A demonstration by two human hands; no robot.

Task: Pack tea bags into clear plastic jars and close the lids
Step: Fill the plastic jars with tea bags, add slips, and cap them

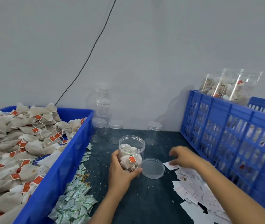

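A dark table top (128, 199) carries a blue bin (60, 162) heaped with tea bags at the left and a blue slotted crate (225, 126) at the right. Between them, near the wall, stand capped empty jars (115, 133), some stacked; nearer the front stands an open jar (131, 152) part-filled with tea bags, with a clear lid (152, 168) lying flat just beside it. Green-and-white sachets (75, 202) lie along the bin's side, white paper slips (193, 191) are heaped at the right, and loose grains (102, 165) are scattered over the surface.
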